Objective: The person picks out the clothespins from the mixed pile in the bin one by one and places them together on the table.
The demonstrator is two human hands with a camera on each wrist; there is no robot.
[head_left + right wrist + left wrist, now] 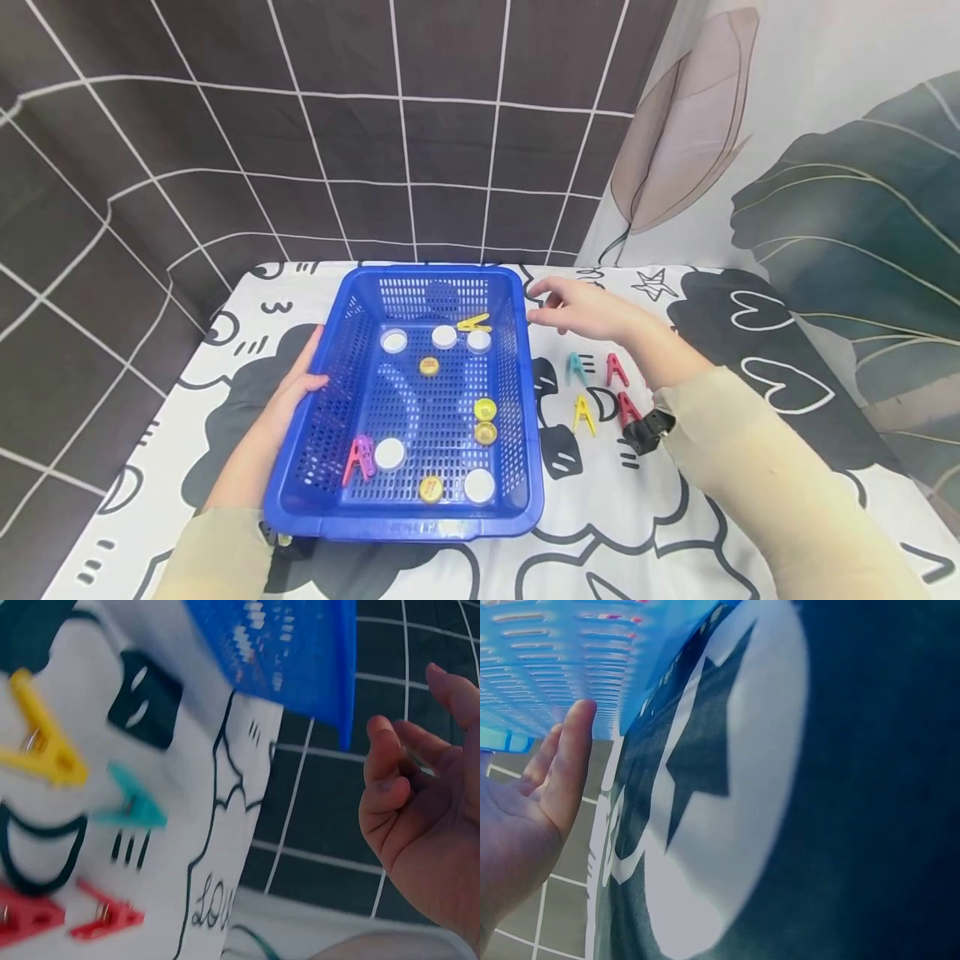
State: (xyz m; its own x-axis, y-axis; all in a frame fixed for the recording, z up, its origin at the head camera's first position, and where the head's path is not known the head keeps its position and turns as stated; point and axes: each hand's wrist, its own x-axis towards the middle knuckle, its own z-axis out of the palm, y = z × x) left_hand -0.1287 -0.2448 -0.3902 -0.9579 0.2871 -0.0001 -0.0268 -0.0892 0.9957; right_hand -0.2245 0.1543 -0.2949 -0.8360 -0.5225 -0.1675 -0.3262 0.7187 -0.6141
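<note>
A blue perforated basket (pixel 405 527) takes up the middle of the head view. My left hand (pixel 288 396) grips its left side, thumb over the rim and fingers along the outer wall; the left wrist view shows those fingers stretched against the slots. Beside the far right rim, my right hand (pixel 573 308) hangs with loosely bent fingers and holds nothing. Inside the basket lie a yellow clothespin (pixel 474 323), a red clothespin (pixel 352 461), a purple clothespin (pixel 365 454), several white caps (pixel 390 454) and several yellow caps (pixel 485 409).
Right of the basket, a teal clothespin (pixel 577 367), a yellow clothespin (pixel 583 413) and red clothespins (pixel 617 369) lie on the patterned cloth (pixel 600 517). A dark gridded curtain (pixel 450 142) stands behind the table.
</note>
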